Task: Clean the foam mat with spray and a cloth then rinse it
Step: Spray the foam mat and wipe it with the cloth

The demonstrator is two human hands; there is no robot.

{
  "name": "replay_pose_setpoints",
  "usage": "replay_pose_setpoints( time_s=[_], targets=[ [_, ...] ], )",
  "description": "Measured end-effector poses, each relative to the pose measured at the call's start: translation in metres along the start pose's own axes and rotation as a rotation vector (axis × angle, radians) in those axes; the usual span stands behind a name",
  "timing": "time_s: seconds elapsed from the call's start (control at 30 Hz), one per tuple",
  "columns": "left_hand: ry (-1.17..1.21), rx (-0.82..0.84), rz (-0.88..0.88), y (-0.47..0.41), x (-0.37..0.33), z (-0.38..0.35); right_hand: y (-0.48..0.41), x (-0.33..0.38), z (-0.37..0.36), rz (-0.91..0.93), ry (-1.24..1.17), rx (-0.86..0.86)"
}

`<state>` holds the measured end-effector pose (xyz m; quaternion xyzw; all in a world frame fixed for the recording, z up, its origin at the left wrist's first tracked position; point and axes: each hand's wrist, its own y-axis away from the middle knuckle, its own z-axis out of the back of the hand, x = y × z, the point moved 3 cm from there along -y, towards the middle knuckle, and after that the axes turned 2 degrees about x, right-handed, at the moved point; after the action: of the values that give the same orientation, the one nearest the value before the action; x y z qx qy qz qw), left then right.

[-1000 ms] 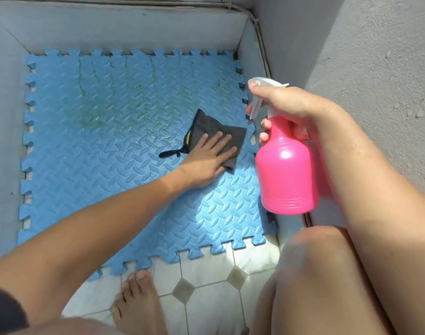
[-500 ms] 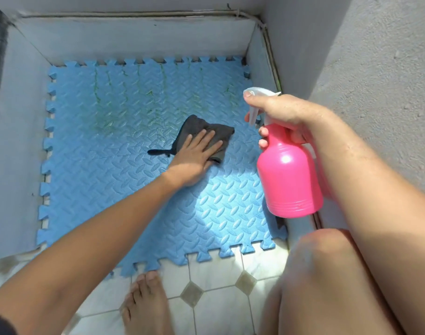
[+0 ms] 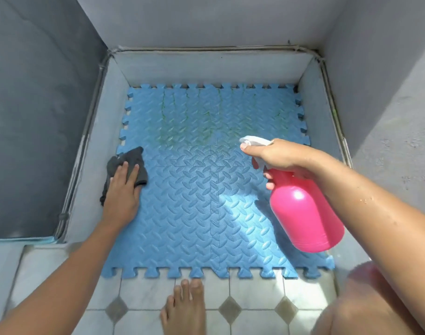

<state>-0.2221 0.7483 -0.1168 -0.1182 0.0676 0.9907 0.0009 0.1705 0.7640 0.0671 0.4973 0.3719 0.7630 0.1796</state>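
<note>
R hand (image 3: pixel 274 155) gripping pink spray bottle (image 3: pixel 305 213) at the trigger, hovering over foam mat (image 3: pixel 206 213) near-right. L hand (image 3: pixel 122 192) pressing flat on grey cloth (image 3: pixel 131 160) at mat's left edge (fingers straight, not grasping). Risk I'm seeing: green streaks (image 3: pixel 177 131) sitting far side, well apart from cloth, so wiping may be missing them.

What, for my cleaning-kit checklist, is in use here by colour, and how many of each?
Blue: 1, the foam mat
Pink: 1, the spray bottle, with a white trigger head
Dark grey: 1, the cloth
Total: 3
</note>
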Motion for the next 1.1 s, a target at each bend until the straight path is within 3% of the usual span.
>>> replay_pose_setpoints(
  time_s=[0.23,0.33,0.53,0.67,0.77,0.83,0.93,1.1],
  targets=[
    [0.058,-0.103,0.039,0.006,-0.01,-0.008,-0.001,0.011,-0.027,0.118,0.033,0.059],
    [0.063,-0.126,0.036,0.008,-0.011,-0.01,0.0,0.009,-0.023,0.1,0.145,0.036],
    [0.054,-0.142,0.049,0.007,-0.012,-0.011,-0.01,0.004,-0.014,0.147,0.107,-0.014],
    [0.091,-0.149,0.218,-0.004,-0.031,-0.017,-0.007,-0.004,-0.016,0.037,0.226,0.09],
    [0.105,-0.142,0.377,-0.027,-0.059,-0.019,-0.006,0.0,-0.011,0.05,0.222,0.053],
    [0.117,-0.096,0.377,-0.047,-0.084,-0.018,-0.008,0.001,-0.002,0.064,0.18,0.002],
    [0.06,0.003,0.082,-0.069,-0.146,-0.026,-0.011,-0.004,0.015,0.074,0.07,-0.035],
    [-0.059,0.222,-0.732,-0.012,-0.265,-0.072,-0.016,-0.011,0.033,0.089,-0.111,-0.106]
  ],
)
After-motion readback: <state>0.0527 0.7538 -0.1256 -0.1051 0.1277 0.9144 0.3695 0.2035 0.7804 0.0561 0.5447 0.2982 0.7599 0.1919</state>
